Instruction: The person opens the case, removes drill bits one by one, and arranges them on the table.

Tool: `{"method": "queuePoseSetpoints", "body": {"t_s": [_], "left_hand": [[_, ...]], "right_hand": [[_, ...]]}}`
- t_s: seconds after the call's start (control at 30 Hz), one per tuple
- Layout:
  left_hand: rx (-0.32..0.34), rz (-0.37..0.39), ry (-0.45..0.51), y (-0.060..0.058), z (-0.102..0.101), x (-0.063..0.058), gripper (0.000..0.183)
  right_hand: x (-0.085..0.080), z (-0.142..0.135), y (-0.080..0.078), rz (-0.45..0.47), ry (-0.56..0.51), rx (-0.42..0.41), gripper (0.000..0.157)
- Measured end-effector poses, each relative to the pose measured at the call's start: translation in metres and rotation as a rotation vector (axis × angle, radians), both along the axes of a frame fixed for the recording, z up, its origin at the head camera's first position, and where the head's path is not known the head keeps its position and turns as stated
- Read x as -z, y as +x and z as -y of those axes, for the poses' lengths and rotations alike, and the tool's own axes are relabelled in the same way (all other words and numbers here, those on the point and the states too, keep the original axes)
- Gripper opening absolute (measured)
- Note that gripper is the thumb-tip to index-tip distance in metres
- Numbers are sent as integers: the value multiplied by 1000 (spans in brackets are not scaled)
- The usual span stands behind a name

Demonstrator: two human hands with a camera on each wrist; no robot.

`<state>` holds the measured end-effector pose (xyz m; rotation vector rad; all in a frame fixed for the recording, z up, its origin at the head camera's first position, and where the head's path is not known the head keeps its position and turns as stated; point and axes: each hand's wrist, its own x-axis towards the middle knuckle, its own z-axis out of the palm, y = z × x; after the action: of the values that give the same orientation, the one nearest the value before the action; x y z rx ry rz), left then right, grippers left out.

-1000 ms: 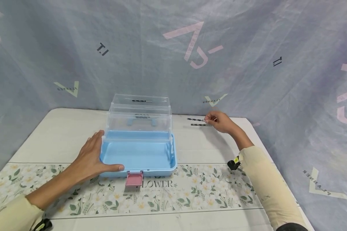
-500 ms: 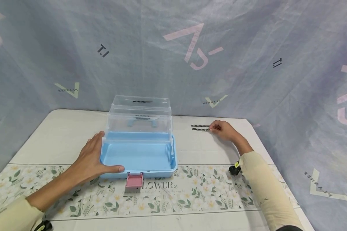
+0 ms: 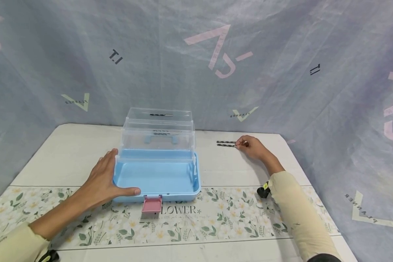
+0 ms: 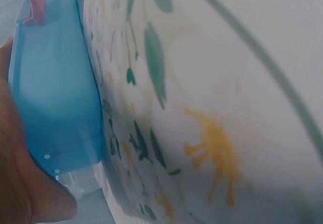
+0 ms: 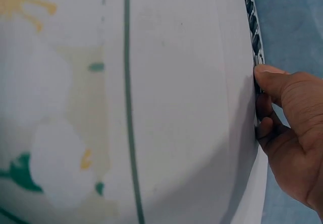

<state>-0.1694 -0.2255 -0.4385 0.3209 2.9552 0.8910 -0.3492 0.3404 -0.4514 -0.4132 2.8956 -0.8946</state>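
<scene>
In the head view, a blue plastic box (image 3: 157,176) stands with its clear tiered trays (image 3: 158,138) raised at the back. My left hand (image 3: 101,178) rests on its left side, fingers straight along the wall and thumb on the front rim. To the right of the box, my right hand (image 3: 253,148) pinches a dark twist drill bit (image 3: 225,145) by its shank end. A second drill bit (image 3: 225,142) lies parallel, just behind it. In the right wrist view, thumb and fingers close around the shank of a spiral drill bit (image 5: 253,24).
Several drill bits (image 3: 166,133) show in the clear trays, with another bit (image 3: 161,115) in the top tray. A pink latch (image 3: 152,204) hangs at the box front. The table (image 3: 230,214) carries a floral band. A grey printed cloth (image 3: 170,65) rises behind.
My right hand has come down and slightly nearer, bringing its drill bit from behind the other one to close in front of it. My left hand and the box have stayed put.
</scene>
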Motion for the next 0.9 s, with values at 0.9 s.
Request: {"method": "queuePoseSetpoints", "body": {"t_s": [0.9], "left_hand": [[-16, 23, 4, 1, 0, 0, 164]], "right_hand": [[-16, 6, 3, -10, 10, 59, 17]]}}
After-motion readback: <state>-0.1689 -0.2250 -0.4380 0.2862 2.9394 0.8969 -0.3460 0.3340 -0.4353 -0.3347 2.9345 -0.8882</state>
